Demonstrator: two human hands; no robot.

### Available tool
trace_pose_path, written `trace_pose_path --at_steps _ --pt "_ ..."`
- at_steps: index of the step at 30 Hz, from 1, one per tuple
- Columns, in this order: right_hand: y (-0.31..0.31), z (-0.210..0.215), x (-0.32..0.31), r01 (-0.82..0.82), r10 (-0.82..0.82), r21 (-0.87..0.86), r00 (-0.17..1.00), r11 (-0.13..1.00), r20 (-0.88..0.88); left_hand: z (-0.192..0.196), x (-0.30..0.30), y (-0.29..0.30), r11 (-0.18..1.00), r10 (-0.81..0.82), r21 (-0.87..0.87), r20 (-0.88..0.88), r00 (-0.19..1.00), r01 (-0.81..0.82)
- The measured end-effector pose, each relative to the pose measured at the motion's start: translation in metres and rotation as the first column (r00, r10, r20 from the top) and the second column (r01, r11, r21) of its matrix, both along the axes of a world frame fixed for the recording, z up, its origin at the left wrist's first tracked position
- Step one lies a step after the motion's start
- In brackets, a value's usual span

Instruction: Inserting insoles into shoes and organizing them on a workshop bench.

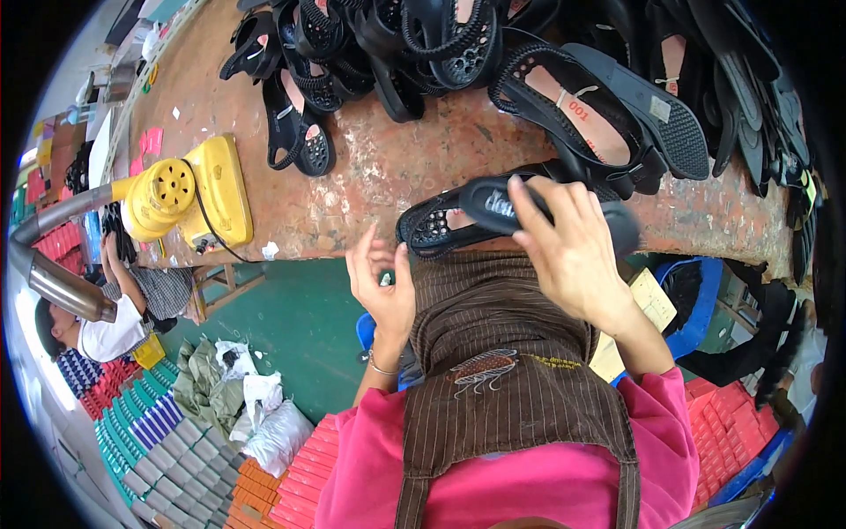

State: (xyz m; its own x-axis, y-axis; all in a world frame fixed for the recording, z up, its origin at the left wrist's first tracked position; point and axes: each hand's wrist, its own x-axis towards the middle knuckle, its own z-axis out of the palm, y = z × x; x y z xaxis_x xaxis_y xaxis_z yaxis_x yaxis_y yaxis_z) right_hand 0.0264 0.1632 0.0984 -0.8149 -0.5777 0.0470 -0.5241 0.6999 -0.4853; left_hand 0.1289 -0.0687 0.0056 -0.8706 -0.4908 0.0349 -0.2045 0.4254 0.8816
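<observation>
My right hand (577, 251) grips a black shoe sole or insole (483, 204) with pale lettering at one end; its other end is smeared by motion. Under it, at the table's near edge, lies a black sandal (427, 231) with a perforated upper and a braided rim, partly covered. Near that sandal's left end, my left hand (383, 282) is raised with fingers apart. A small white spot shows by its thumb; I cannot make out what it is. Just beyond my right hand rests a larger pair of black slingback sandals (577, 110) with pinkish insoles.
Many black sandals (454, 66) are heaped along the table's far side. A yellow machine (216, 194) with a metal pipe stands at the left of the worn table (379, 163). Behind it sits another person (115, 331). A blue bin (701, 304) and stacked red boxes (723, 428) are at right.
</observation>
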Motion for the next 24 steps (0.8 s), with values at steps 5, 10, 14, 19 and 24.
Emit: trace_pose_path --at_steps 5,10,14,19,24 --pt "-0.023 -0.033 -0.003 -0.231 0.231 0.017 0.964 0.973 -0.134 -0.013 -0.003 0.011 0.926 0.072 0.369 0.028 0.997 -0.077" --pt "-0.042 -0.078 -0.008 -0.270 0.283 -0.262 0.959 0.926 0.013 -0.007 -0.011 0.009 0.995 0.011 0.100 0.073 0.997 -0.018" --pt "-0.053 -0.084 -0.009 -0.233 0.278 -0.353 0.957 0.906 0.084 -0.006 -0.015 0.007 0.987 -0.005 0.159 0.101 0.995 -0.011" --pt "-0.058 -0.083 -0.009 -0.205 0.260 -0.328 0.956 0.922 0.133 -0.017 -0.017 0.006 0.971 0.042 0.229 0.112 0.993 -0.067" --pt "-0.064 -0.084 -0.005 -0.221 0.263 -0.262 0.955 0.939 0.138 -0.016 -0.023 0.008 0.970 0.075 0.220 0.130 0.989 -0.103"
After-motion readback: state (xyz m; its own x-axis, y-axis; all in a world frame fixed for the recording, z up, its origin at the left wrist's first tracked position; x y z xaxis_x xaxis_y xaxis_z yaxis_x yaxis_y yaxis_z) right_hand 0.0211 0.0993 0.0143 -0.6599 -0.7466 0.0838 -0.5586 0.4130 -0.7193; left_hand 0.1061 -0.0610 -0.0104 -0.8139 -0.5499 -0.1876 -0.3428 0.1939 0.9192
